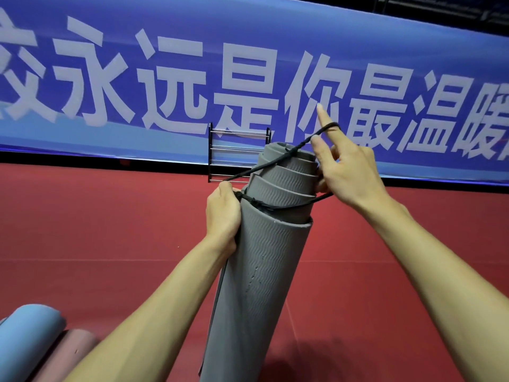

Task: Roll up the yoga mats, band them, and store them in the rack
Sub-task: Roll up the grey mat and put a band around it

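Note:
A rolled grey yoga mat (264, 271) stands upright in front of me, its inner layers sticking out at the top. My left hand (223, 213) grips the roll's upper left side and pinches a black elastic band (278, 163) against it. My right hand (344, 166) is at the top right of the roll, with the band looped over its raised index finger and stretched across the mat's top end. Another stretch of the band runs round the roll below. A black rack with metal bars (237, 150) stands far behind the mat against the banner.
A rolled blue mat (26, 337) and a rolled pink mat (64, 354) lie at the lower left on the red floor (110, 230). A long blue banner with large white characters (192, 86) lines the back.

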`<state>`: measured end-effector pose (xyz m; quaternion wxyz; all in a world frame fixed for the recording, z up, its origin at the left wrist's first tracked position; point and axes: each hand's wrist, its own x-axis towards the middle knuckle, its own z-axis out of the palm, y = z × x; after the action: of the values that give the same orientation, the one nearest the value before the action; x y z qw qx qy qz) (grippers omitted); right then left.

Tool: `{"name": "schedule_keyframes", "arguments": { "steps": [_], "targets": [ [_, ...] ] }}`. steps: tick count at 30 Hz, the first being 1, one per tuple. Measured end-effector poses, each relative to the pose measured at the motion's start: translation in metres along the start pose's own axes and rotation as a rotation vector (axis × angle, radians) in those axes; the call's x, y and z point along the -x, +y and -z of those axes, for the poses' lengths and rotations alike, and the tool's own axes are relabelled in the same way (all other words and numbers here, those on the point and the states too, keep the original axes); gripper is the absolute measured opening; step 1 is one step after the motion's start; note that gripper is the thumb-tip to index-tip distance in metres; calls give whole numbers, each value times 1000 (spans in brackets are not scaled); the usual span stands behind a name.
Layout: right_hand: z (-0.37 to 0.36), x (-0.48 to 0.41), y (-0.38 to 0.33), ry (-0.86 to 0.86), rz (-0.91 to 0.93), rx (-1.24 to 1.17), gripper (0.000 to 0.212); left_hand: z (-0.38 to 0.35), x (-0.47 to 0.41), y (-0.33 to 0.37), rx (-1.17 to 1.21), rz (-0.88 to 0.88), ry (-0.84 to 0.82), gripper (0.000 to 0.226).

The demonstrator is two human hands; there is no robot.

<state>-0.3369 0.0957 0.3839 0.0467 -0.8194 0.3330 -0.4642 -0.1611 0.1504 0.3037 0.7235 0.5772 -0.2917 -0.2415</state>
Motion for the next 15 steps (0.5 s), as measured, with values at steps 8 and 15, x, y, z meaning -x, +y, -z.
{"name": "schedule_keyframes", "arguments": {
  "steps": [8, 15],
  "targets": [
    [3, -29, -4, -314, -361, -207, 40, 1, 4, 3, 110, 115, -22, 38],
    [-23, 18, 21, -572, -624, -424, 35, 1, -1, -7, 147, 152, 0, 31]
  ]
}}
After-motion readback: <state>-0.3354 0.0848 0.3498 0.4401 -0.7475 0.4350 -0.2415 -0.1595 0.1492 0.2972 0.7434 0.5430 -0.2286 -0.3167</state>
